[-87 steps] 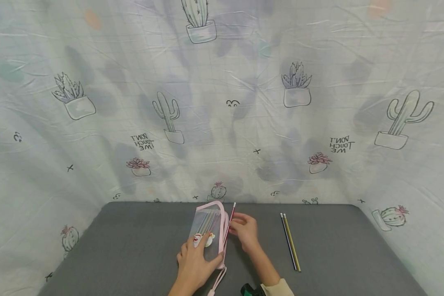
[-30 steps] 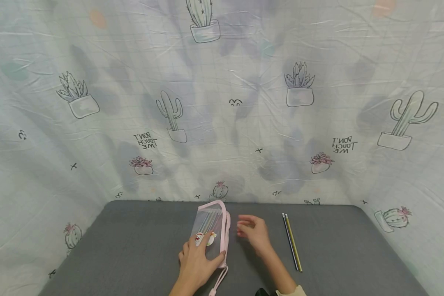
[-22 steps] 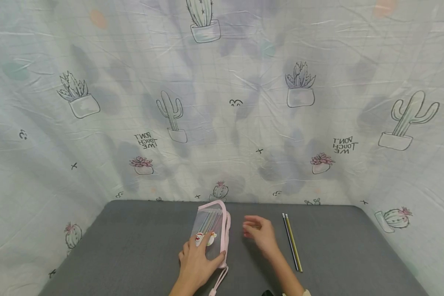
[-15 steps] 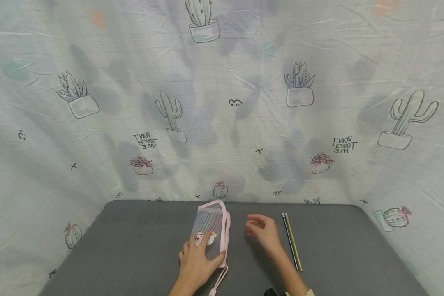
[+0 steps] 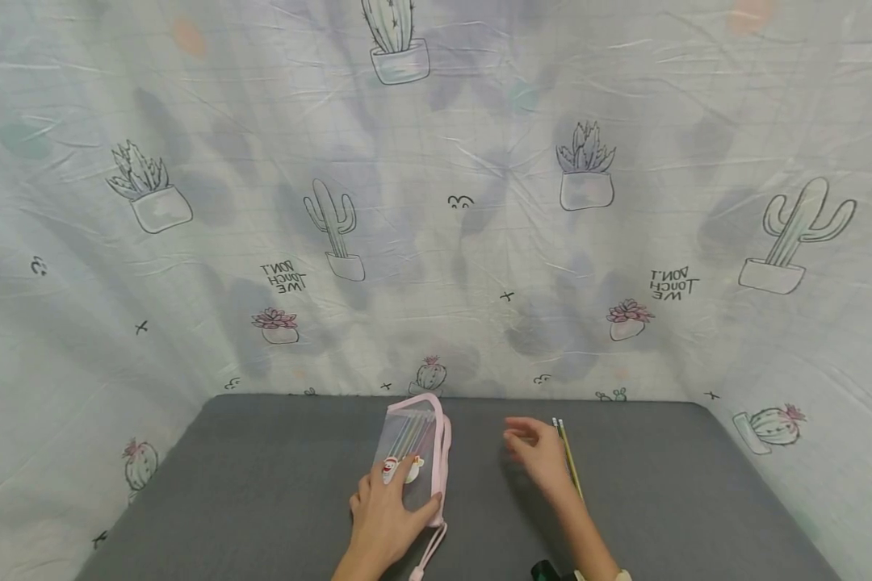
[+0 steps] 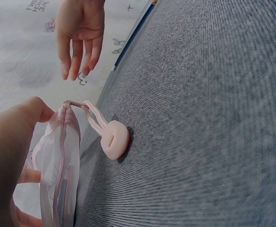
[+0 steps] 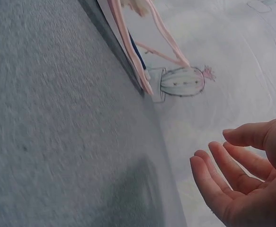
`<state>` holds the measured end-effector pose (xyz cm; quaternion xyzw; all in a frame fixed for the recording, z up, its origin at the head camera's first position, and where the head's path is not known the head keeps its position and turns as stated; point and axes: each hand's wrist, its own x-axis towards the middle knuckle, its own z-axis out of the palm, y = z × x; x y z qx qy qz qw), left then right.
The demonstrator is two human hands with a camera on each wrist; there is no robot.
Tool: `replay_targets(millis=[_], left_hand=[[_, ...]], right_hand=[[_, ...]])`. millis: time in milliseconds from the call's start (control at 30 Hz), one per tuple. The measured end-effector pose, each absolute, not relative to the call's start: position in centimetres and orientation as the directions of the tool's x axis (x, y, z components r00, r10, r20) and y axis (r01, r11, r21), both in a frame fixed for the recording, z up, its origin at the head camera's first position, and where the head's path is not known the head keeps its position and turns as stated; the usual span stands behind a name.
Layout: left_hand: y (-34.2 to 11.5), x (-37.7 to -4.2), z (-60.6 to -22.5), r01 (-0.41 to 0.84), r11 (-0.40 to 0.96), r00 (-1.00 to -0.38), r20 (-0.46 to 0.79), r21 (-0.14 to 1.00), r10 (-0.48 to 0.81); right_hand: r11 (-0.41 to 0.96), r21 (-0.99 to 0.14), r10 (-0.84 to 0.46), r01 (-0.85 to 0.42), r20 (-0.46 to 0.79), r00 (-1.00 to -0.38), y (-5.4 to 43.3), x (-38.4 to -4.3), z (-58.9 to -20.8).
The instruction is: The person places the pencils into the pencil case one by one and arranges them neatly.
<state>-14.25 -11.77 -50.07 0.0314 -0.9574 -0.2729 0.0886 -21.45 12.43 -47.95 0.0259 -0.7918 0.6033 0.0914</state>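
Note:
A see-through mesh pencil case (image 5: pixel 442 468) with pink edging lies on the grey table, several pencils (image 5: pixel 409 436) showing through it. My left hand (image 5: pixel 385 512) holds it, fingers over the stickered face and thumb at the zipped edge. In the right wrist view the case's pink mouth (image 7: pixel 137 56) gapes apart, a dark blue pencil inside. My right hand (image 5: pixel 541 453) hovers right of the case with nothing in it, fingers loosely bent. Just beyond it lie two pencils, a yellow one (image 5: pixel 568 456) and a dark one; the hand and forearm partly cover them.
A pink wrist strap (image 5: pixel 429 550) trails from the case's near end, with its soft pink tab (image 6: pixel 115 140) resting on the table. A cactus-print curtain (image 5: pixel 436 242) hangs behind the grey table (image 5: pixel 276 484) and along both sides.
Earlier my right hand held a red pencil at the case's opening. It let go there and has moved right, empty, to beside the two pencils. The left hand stayed put.

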Motion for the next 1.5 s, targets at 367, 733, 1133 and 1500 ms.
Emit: replay_targets(millis=[367, 733, 1133, 1500], left_hand=[[-11.7, -14.3, -50.1, -0.024, 0.853, -0.983, 0.143, 0.521, -0.115], [-11.7, -14.2, -49.9, -0.012, 0.854, -0.983, 0.152, 0.52, -0.107], [-11.7, -14.2, -49.7, -0.019, 0.856, -0.983, 0.147, 0.516, -0.11], [-11.6, -14.2, -49.8, -0.021, 0.862, -0.983, 0.149, 0.506, -0.112]], right_hand=[[0.442, -0.878, 0.112, -0.182, 0.255, -0.961, 14.7, -21.7, -47.8], [0.571, -0.814, 0.139, -0.105, 0.222, -0.965, 17.1, -21.8, -47.8], [0.619, -0.784, 0.147, -0.04, 0.166, -0.975, 17.7, -22.0, -47.9], [0.647, -0.762, 0.142, 0.03, 0.082, -0.986, 17.7, -22.1, -48.5]])
